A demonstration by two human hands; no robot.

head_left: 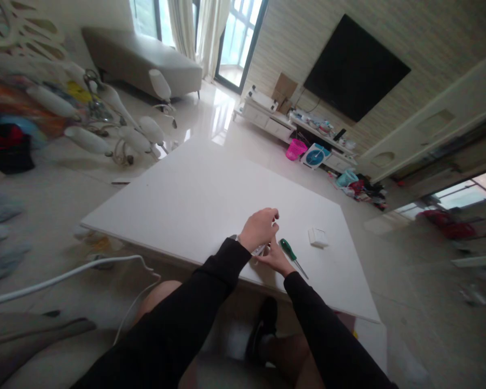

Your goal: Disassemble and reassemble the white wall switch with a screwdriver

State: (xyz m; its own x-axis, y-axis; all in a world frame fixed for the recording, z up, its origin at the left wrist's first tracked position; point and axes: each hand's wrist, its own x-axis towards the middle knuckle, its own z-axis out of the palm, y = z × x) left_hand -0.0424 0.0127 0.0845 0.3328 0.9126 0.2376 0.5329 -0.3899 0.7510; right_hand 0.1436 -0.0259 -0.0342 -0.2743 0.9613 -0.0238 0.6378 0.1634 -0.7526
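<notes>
Black sleeves (pixel 204 292) extend, right fingers (pixel 263 259) holding a white piece (pixel 260 250), left fingers (pixel 272 213) curled, grip unclear.

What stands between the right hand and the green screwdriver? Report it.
Nothing visible: the right hand is close beside the green screwdriver, with only white tabletop between. The square white piece lies beyond the screwdriver, out of the way.

This is a home's living room. A wall-mounted television (pixel 356 67), curtains (pixel 213 32) and upholstered bench (pixel 146 59) show it.
</notes>
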